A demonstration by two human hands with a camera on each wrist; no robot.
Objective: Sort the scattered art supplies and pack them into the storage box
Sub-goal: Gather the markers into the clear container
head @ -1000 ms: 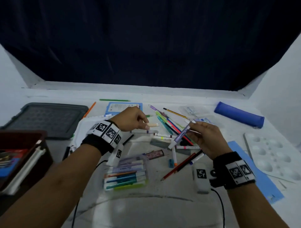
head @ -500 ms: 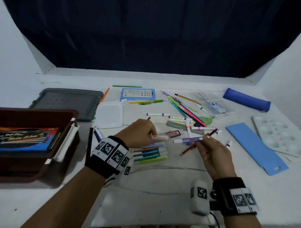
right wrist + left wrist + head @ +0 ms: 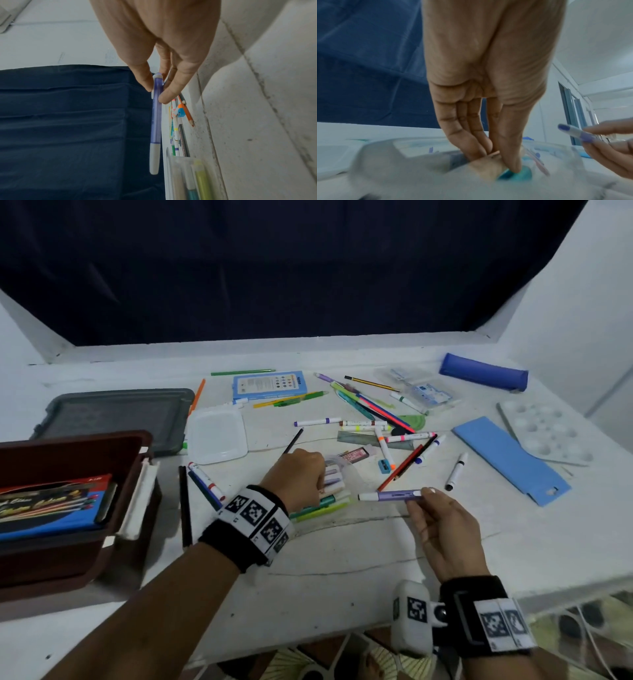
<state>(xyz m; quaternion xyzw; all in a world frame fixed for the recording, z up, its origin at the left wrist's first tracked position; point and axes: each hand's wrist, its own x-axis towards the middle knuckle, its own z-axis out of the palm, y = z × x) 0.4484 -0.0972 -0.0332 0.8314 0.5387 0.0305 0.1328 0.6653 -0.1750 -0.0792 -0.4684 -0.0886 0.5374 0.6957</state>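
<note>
1. We see the right hand (image 3: pixel 442 525) pinching a purple marker (image 3: pixel 394 495) by its rear end between thumb and fingertips, holding it level above the white table (image 3: pixel 342 594), its pale cap pointing toward the left hand.
2. The left hand (image 3: pixel 298 479) reaches down into a clear pouch of pens (image 3: pixel 329 501); from the left wrist view its fingers seem to pinch a peach-coloured pen (image 3: pixel 486 164) there, though the blur leaves us unsure.
3. The storage box (image 3: pixel 113 529), dark red, stands at the left edge with a flat colour-pencil pack (image 3: pixel 51 505) inside; its grey lid (image 3: pixel 116 416) lies behind it.
4. Between the hands and the box lie a black pencil (image 3: pixel 185 505) and a red-tipped marker (image 3: pixel 207 481).
5. Beyond the hands, loose markers and pencils (image 3: pixel 373 409) are heaped together, with a small blue sharpener (image 3: pixel 385 465) just beside the pouch.
6. To the right lie a blue folder (image 3: pixel 510 460), a white palette (image 3: pixel 544 433) and a blue pencil case (image 3: pixel 483 371), well apart from the box.
</note>
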